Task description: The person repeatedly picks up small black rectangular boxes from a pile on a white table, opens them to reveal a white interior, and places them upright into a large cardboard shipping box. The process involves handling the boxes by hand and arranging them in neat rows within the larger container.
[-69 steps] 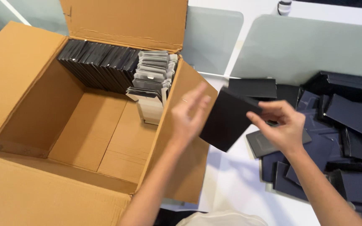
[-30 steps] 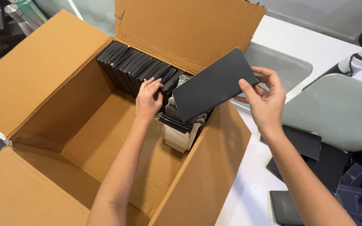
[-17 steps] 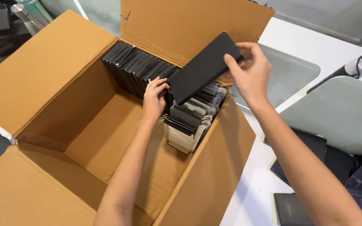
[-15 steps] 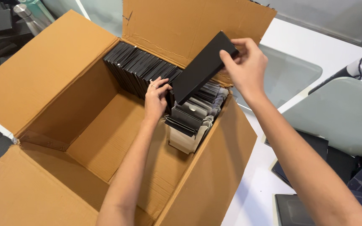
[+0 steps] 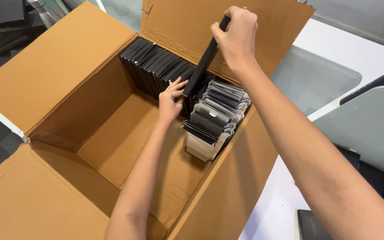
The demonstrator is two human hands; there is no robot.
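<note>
A large open cardboard box (image 5: pixel 90 146) fills the view. Along its far wall stands a row of thin black flat boxes (image 5: pixel 156 66), on edge. My right hand (image 5: pixel 236 35) grips the top of one more flat black box (image 5: pixel 203 64), held edge-on and tilted, its lower end down among the row. My left hand (image 5: pixel 170 100) reaches into the carton with fingers spread against the row of black boxes, right beside that lower end. To the right of the row sits a stack of grey and white packets (image 5: pixel 214 118).
The carton's flaps (image 5: pixel 45 66) stand open on all sides. A white table (image 5: pixel 347 49) with grey translucent mats (image 5: pixel 310 82) lies to the right. More black flat boxes (image 5: pixel 370 178) lie at the lower right. Dark items are stacked at the upper left (image 5: pixel 1 26).
My right hand has carried the black flat box from over the table into the carton and turned it from flat to edge-on. My left hand went into the carton against the row.
</note>
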